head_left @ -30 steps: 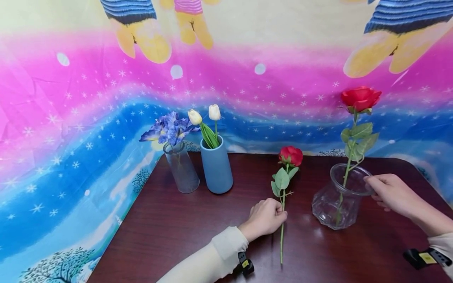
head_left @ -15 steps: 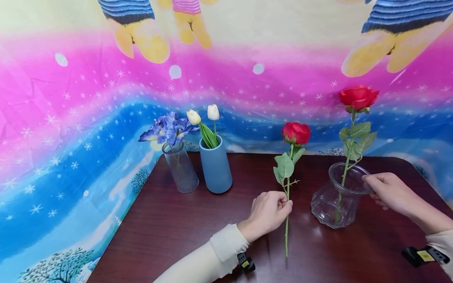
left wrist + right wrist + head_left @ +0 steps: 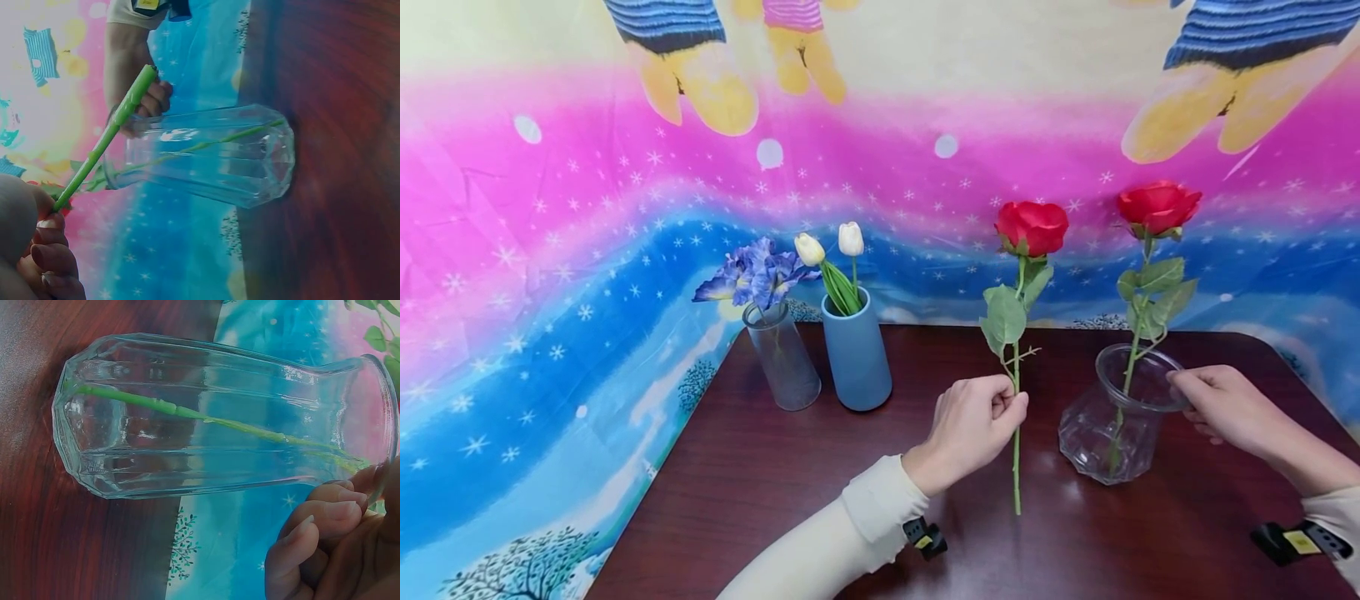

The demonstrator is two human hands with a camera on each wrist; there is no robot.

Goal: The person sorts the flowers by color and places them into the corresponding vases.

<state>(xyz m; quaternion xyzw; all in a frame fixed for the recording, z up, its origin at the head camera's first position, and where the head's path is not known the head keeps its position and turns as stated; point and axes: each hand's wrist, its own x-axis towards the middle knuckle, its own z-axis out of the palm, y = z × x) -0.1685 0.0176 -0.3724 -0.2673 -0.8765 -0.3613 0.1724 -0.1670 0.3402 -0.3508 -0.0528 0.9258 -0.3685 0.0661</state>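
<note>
My left hand (image 3: 973, 425) pinches the green stem of a red rose (image 3: 1032, 227) and holds it upright over the table, bloom up. In the left wrist view the cut end of this stem (image 3: 119, 122) sticks out past the fingers, apart from the vase. To the right, a clear glass vase (image 3: 1093, 433) stands on the table with a second red rose (image 3: 1159, 207) in it. My right hand (image 3: 1232, 408) grips the rim of that vase between thumb and fingers. The right wrist view shows the stem (image 3: 169, 407) slanting through the glass down to the base.
At the back left, a grey see-through vase (image 3: 786, 362) holds blue-purple flowers (image 3: 756, 271). Beside it is a blue vase (image 3: 857, 354) with white tulips (image 3: 851, 239). A patterned cloth (image 3: 880, 183) hangs behind the dark wooden table (image 3: 760, 483).
My left hand has lifted the rose upward and slightly right, and its bloom has risen almost level with the other one. The right hand and the glass vase have stayed put.
</note>
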